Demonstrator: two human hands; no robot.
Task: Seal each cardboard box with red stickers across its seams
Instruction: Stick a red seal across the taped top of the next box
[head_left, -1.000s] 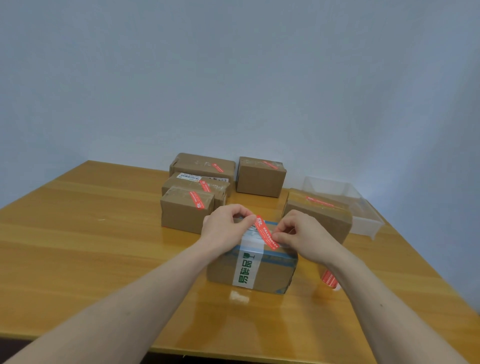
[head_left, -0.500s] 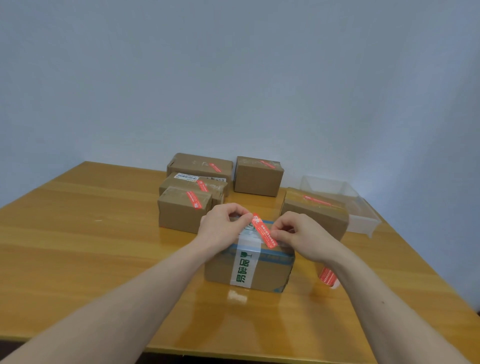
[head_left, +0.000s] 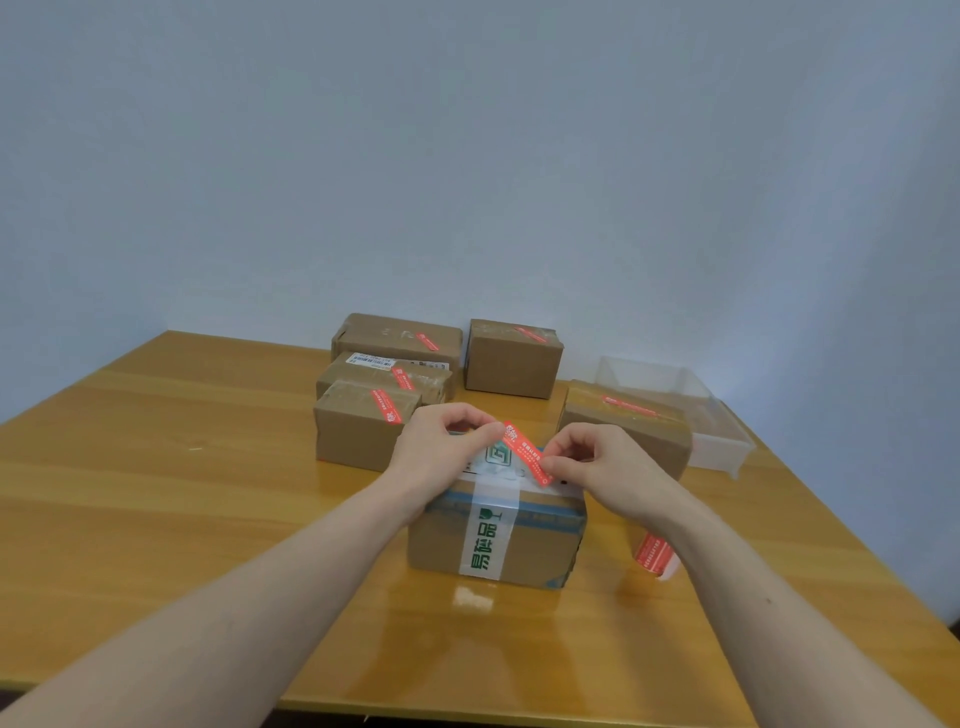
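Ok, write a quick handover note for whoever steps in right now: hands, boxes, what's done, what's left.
Left hand pinches the far end of a red sticker; right hand pinches its near end. The sticker is stretched diagonally over the top of the near box, the one with white tape and green print; whether it is stuck down yet cannot be told.
Done: five boxes behind already carry red stickers: front left, middle left, back left, back centre, right.
Left: press this sticker across the near box's seam. The sticker roll lies right of that box, under the right forearm.
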